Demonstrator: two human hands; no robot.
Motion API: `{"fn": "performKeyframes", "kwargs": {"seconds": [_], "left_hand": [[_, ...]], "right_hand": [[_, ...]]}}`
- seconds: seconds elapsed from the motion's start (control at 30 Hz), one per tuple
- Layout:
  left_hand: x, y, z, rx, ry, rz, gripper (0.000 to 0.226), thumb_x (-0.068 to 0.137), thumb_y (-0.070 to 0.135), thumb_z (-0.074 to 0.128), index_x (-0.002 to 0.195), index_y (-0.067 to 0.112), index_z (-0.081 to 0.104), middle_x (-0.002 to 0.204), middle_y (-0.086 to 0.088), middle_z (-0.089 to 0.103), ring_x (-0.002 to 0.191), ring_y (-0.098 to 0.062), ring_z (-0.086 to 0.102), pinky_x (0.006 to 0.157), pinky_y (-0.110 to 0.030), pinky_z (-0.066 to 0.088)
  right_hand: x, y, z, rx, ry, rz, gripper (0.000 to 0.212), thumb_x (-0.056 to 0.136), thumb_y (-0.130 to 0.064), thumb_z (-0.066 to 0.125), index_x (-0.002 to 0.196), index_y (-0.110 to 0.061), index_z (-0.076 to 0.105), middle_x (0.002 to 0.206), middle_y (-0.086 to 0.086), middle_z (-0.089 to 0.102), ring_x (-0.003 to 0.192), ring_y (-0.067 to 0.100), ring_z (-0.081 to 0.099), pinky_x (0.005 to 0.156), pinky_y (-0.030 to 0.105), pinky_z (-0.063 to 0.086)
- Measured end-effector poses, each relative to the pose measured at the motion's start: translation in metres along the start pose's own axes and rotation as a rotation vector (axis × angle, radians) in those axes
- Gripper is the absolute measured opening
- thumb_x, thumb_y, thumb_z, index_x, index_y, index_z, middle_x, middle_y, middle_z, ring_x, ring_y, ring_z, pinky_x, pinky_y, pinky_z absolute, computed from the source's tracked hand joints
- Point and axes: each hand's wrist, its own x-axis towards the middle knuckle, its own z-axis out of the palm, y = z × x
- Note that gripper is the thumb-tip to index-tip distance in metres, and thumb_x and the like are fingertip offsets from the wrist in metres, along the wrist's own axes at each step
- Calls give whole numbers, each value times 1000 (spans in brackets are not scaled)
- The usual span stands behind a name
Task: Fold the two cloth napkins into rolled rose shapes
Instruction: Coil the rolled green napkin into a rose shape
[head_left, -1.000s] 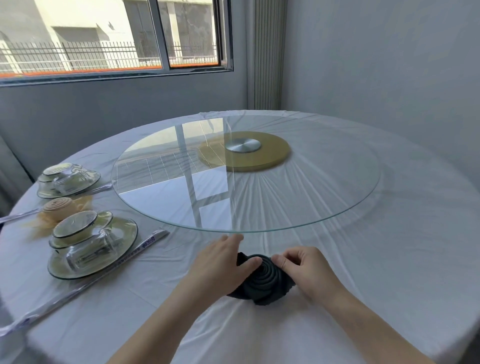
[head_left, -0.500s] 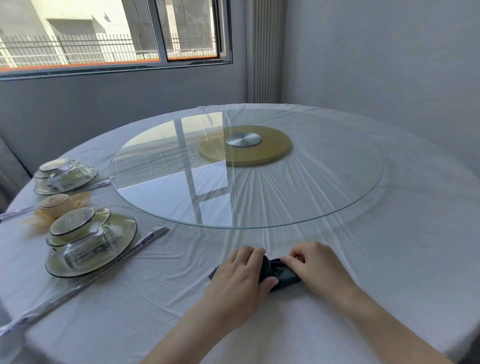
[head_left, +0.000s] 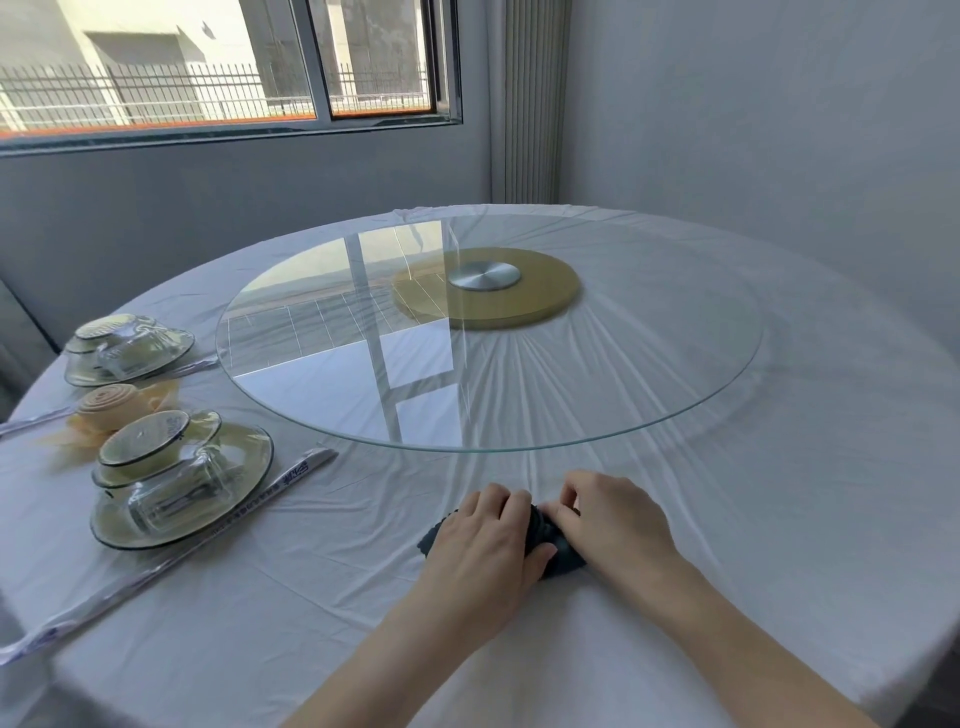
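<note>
Dark rolled cloth napkin (head_left: 569, 556) sits on the round table with the white tablecloth (head_left: 779, 519), near side, just short of the near rim of the large clear glass turntable disc (head_left: 623, 374). It is mostly covered by the hands; only a ribbed dark strip shows between them, plus a corner poking out left. Left hand (head_left: 488, 540) is clamped over the top, fingers curled down the far side and thumb on the near side. Right hand (head_left: 615, 519) has its fingers curled in and pinches the napkin's right flank. The strip of cloth between the knuckles and the disc rim is narrow. To the right of the hands lies bare wrinkled tablecloth out to the table edge, and bare cloth likewise lies near side back along the forearms. The left is tighter: a long wrapped chopstick sleeve (head_left: 270, 493) runs diagonally, touching a green-tinted glass plate (head_left: 249, 452) that carries an upturned bowl (head_left: 150, 441) and a clear glass on its side (head_left: 176, 493). Just behind that plate sits a beige rolled rose napkin (head_left: 111, 402), then a second green-tinted plate set (head_left: 176, 345) near the left table edge. Under the disc centre sits a gold round base (head_left: 545, 301).
</note>
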Motion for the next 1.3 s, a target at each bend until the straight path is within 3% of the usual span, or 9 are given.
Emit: {"fn": "performKeyframes", "kwargs": {"seconds": [0.13, 0.3, 0.53, 0.63, 0.73, 0.87, 1.0, 1.13, 1.3], "left_hand": [[1, 2, -1, 32, -47, -8, 78, 69, 63, 0, 121, 19, 39, 119, 2, 41, 109, -20, 43, 86, -27, 35], [1, 5, -6, 34, -58, -19, 46, 93, 50, 40, 126, 19, 37, 123, 1, 40, 114, -20, 40, 90, -28, 35], [-1, 0, -18, -103, -115, -68, 99, 75, 69, 55, 149, 27, 4, 148, 6, 19, 136, -16, 17, 106, -31, 19], [-3, -18, -30, -197, -78, -162, 106, 62, 77, 58, 148, 32, 14, 150, 11, 19, 138, -12, 14, 110, -32, 16], [-8, -46, -38, -387, 7, -285, 74, 76, 69, 53, 137, 27, 43, 138, 7, 42, 131, -13, 34, 106, -31, 29], [-16, -71, -30, -499, 27, -446, 33, 90, 42, 54, 115, 22, 58, 105, 6, 61, 99, -12, 58, 80, -25, 42], [-18, -65, -19, -450, -4, -430, 22, 88, 42, 55, 96, 23, 61, 83, 10, 62, 76, -7, 57, 60, -20, 38], [-16, -55, -14, -373, 30, -399, 20, 87, 41, 55, 77, 24, 57, 72, 9, 59, 74, -12, 56, 59, -27, 37], [-17, -57, -10, -319, 41, -380, 30, 91, 33, 52, 64, 28, 39, 66, 11, 46, 72, -16, 46, 60, -30, 27]], "right_hand": [[-10, 11, -5, 229, -54, 114, 27, 73, -44, 71, 83, -22, 60, 74, -11, 58, 74, 9, 58, 55, 21, 39], [-11, 17, -10, 189, -72, 97, 18, 75, -34, 71, 76, -21, 59, 73, -9, 58, 71, 7, 56, 56, 23, 41], [-8, 13, -11, 235, -106, 113, 18, 76, -43, 69, 78, -26, 63, 74, -12, 62, 72, 3, 58, 62, 24, 46], [-7, 15, -15, 273, -89, 96, 24, 77, -44, 69, 87, -22, 66, 75, -10, 62, 73, 6, 58, 59, 21, 42], [-5, 17, -18, 342, -89, 89, 30, 78, -42, 70, 97, -20, 66, 71, -8, 59, 73, 7, 58, 61, 19, 41], [-4, 10, -25, 352, -37, 67, 33, 81, -43, 66, 104, -19, 67, 79, -10, 61, 77, 6, 57, 63, 18, 39], [-12, -14, -25, 262, 103, -168, 37, 83, -48, 62, 108, -21, 65, 92, -9, 61, 81, 6, 56, 74, 21, 42], [-29, -36, 6, -76, 117, -527, 59, 78, -64, 40, 120, -26, 59, 110, -10, 63, 100, 10, 60, 94, 31, 39], [-28, -35, 33, -237, 181, -586, 52, 75, -52, 34, 109, -24, 60, 103, -6, 66, 96, 14, 65, 98, 37, 29]]}}
